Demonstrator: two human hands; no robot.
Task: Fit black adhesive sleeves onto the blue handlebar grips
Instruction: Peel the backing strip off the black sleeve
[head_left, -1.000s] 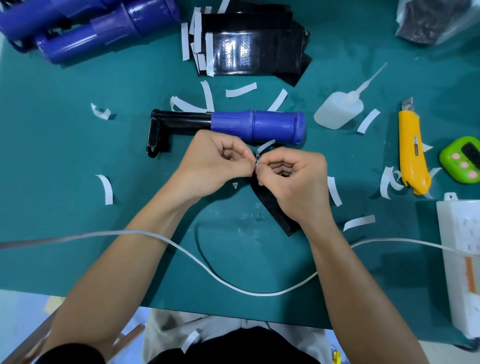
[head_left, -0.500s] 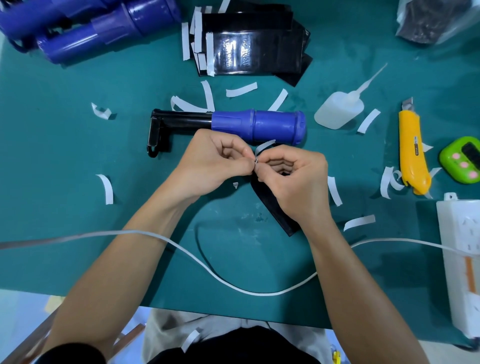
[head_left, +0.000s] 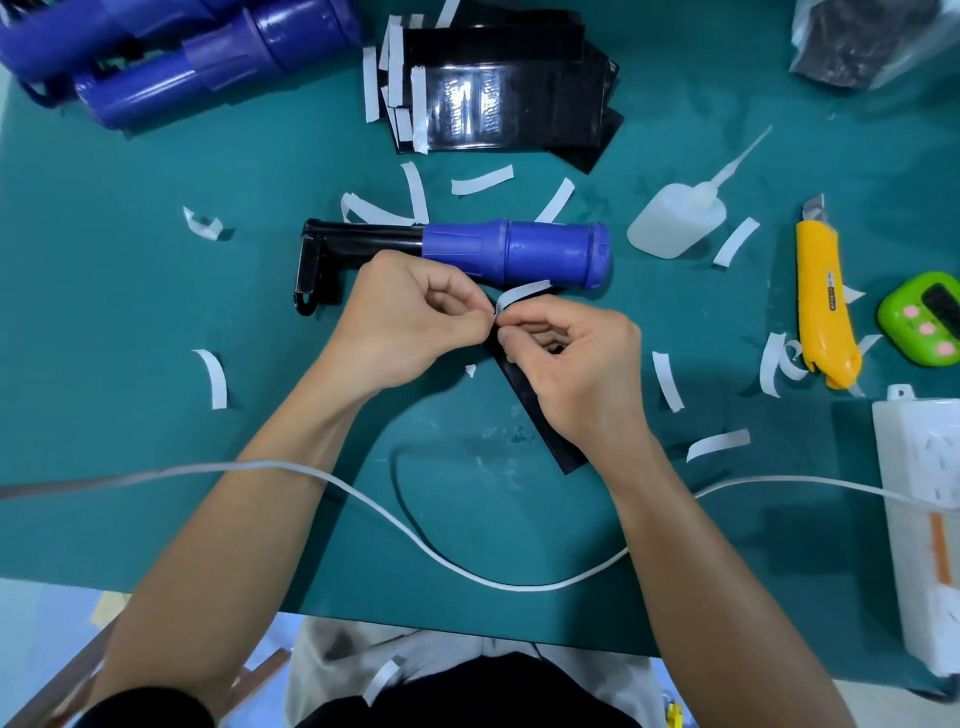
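A blue handlebar grip (head_left: 519, 253) on a black bar (head_left: 358, 239) lies across the middle of the green mat. Just in front of it my right hand (head_left: 571, 374) holds a black adhesive sleeve (head_left: 540, 415), most of it hidden under the palm. My left hand (head_left: 410, 322) pinches the end of a white backing strip (head_left: 522, 293) at the sleeve's top edge, fingertips of both hands touching. A stack of black sleeves (head_left: 498, 98) lies at the back centre.
More blue grips (head_left: 171, 57) lie at the back left. A glue bottle (head_left: 675, 223), yellow utility knife (head_left: 826, 301), green timer (head_left: 924, 322) and white power strip (head_left: 919, 519) sit on the right. A white cable (head_left: 415, 535) crosses near the front edge. Several white strips litter the mat.
The white backing strip now stands a little further up and to the right from the sleeve's edge. Both hands stay almost in place.
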